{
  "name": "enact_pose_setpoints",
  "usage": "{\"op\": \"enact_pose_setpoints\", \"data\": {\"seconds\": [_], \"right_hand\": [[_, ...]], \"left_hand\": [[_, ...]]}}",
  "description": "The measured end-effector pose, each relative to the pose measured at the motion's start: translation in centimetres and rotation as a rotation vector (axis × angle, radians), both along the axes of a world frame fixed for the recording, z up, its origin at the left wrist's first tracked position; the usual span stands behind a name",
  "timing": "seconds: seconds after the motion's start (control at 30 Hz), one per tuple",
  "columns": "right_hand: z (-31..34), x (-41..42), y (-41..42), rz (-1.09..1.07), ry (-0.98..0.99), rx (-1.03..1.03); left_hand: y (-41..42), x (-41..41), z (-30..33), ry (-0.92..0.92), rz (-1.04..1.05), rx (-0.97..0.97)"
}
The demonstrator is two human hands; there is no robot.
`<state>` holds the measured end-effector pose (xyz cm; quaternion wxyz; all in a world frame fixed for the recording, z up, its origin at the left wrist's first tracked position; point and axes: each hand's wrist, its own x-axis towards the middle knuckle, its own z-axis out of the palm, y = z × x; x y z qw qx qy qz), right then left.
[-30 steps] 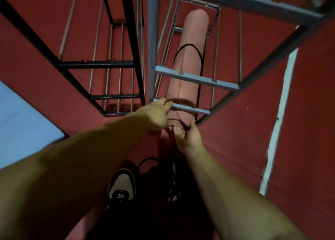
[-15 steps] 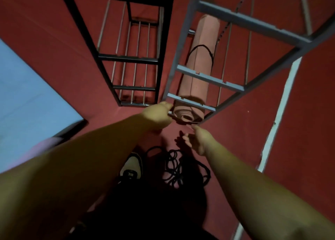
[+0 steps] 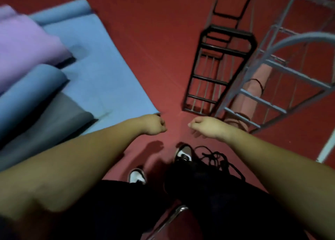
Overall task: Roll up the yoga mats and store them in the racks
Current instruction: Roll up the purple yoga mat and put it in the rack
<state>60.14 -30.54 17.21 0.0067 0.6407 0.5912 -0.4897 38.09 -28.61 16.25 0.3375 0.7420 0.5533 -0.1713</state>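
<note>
Hands (image 3: 178,126) empty; pink mat (image 3: 251,96) racked beyond right.

Tangled black cord (image 3: 216,159) lies on the red floor (image 3: 154,40) beside white shoes (image 3: 137,175).

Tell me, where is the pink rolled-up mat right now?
The pink mat lies rolled in the grey rack on the right of the head view, beside the black rack, just beyond the right hand.
</note>
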Motion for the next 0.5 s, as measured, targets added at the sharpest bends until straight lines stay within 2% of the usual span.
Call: {"op": "enact_pose_setpoints", "data": {"seconds": [0.13, 0.3, 0.5], "right_hand": [[1.5, -7.5, 0.3, 0.302, -0.164, 0.064], [0.1, -18.8, 1.6, 0.648, -0.360, 0.116], [-6.7, -31.8, 9.3, 0.894, -0.331, 0.239]], "left_hand": [[-3.5, -8.9, 1.8, -0.022, 0.155, 0.033], [-6.6, -21.5, -0.5, -0.059, 0.425, 0.038], [-5.0, -33.1, -7.3, -0.073, 0.840, 0.075]]}}
